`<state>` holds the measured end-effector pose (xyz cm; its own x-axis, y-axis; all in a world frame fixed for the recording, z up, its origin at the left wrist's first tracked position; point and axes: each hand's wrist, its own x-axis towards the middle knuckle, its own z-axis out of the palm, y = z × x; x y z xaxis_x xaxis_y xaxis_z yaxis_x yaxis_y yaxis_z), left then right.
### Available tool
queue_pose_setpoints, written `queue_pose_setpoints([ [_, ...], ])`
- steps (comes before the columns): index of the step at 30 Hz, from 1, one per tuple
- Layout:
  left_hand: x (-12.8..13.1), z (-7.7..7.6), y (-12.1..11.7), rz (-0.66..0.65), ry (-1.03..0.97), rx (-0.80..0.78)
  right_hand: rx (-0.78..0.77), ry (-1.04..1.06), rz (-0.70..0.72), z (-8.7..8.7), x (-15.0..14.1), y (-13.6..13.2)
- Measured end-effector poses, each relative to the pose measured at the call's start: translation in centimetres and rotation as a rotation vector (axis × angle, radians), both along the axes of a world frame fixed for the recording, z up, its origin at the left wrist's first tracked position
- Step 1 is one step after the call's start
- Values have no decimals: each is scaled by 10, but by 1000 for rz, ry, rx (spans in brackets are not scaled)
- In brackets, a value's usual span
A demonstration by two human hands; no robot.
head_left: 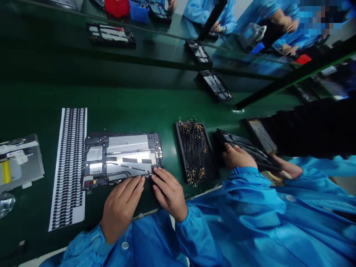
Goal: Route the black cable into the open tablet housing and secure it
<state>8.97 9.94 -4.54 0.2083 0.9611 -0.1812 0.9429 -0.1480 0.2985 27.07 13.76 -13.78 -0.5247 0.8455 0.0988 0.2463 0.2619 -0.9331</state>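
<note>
In front of me lies an opened tablet (128, 145), its inside facing up, with silver panels, a dark frame and thin black cables along the near side. My left hand (122, 204) is at its near edge, fingers together and bent, tips on the frame; the thumb is hidden. Close by, my right hand (171, 193) grips the near right corner, fingertips on top and thumb lower at the edge. Whether a cable end is under these fingertips cannot be made out. Beneath the tablet's left side lies a white sheet of black stickers (69, 163).
Right of the tablet stands a black tray of gold-tipped cables (194, 152). Beside it, a co-worker's hands hold another dark device (244, 144). A silver panel (25, 163) lies far left. More opened tablets (215, 86) rest toward a raised shelf, and a green post (292, 76) slants at right.
</note>
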Motion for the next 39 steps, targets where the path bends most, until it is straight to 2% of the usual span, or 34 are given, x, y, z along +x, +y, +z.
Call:
queue_pose_setpoints([
  [3, -4, 21, 5, 91, -50, 42, 80, -97, 21, 4, -3, -5],
  [8, -25, 57, 6, 179, 43, 76, 142, -157, 10, 4, -5, -8],
  [13, -47, 72, -1, 331, 89, 108, 116, -110, -19, 1, -4, -11],
  [17, -52, 68, -6, 345, 106, 95, 203, -160, -22, 3, -6, -14],
  [20, -53, 59, -9, 368, 112, 76, 91, -90, -53, 5, -6, -12],
  [23, -58, 52, -11, 459, 143, 86, -45, 37, -166, 7, -3, -10],
  [27, -64, 49, -13, 524, 152, 31, -76, 24, -267, 5, -3, -10],
  [29, -61, 49, -12, 481, 138, 13, -89, -12, -253, 5, -4, -10],
  [33, -47, 44, -4, 316, 59, 13, -137, -62, -153, 6, -8, -2],
  [39, -36, 26, 5, 227, -3, 38, -77, -45, -102, 4, -10, 5],
])
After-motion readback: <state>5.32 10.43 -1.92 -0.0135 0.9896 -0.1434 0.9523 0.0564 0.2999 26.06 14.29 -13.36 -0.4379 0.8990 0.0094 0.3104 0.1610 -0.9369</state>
